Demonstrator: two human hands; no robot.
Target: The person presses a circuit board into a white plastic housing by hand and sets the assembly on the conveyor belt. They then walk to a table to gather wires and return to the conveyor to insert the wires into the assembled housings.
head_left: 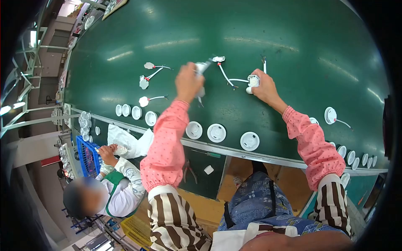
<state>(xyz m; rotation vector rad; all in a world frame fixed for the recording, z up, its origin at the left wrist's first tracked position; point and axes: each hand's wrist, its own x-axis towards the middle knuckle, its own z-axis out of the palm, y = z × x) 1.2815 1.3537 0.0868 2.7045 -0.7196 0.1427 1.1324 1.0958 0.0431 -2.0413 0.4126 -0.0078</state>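
Observation:
My left hand (189,83), smeared by motion, is closed around a whitish tool-like object (204,67) that is too blurred to name. To its right, my right hand (264,85) grips a white cable part (253,81) on the green table, with a white cable running left from it. Between the hands lies another white part (218,59) with a red bit and a cable. Wired white parts (143,101) rest left of my left hand. Round white caps (216,133) line the near edge below my hands.
At the left, a co-worker (123,194) sits by a blue basket (87,157) and a white cloth (127,140), with hands on a small object. A wired round part (331,115) and more caps (351,157) are at the right. Pliers (190,171) lie below the table edge (201,145).

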